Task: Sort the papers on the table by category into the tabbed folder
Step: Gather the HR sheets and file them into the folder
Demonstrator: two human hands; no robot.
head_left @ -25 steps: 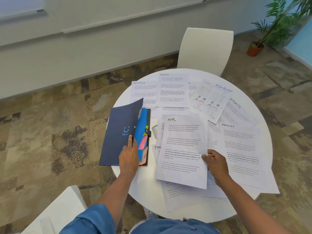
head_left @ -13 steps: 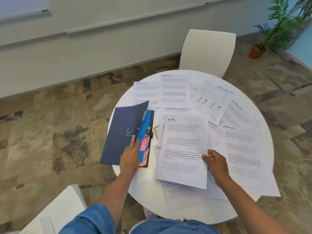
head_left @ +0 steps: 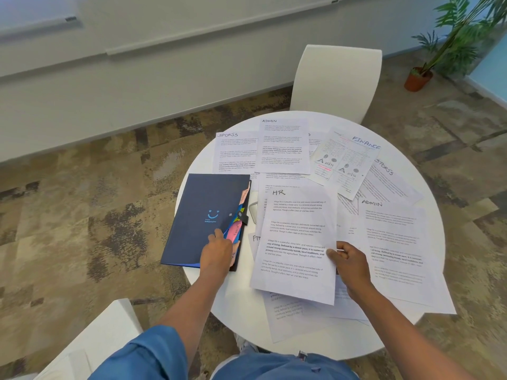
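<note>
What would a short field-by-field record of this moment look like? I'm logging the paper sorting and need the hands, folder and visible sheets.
surface: round white table
folder: dark blue tabbed folder, at the table's left edge, cover nearly flat, coloured tabs showing along its right side
left hand: left hand on the folder's lower right corner, fingers at the tabs
right hand: right hand pinching the HR sheet by its right edge
other labelled sheets: SPORTS, ADMIN, FINANCE, all lying on the table
filed so far: cannot tell
</note>
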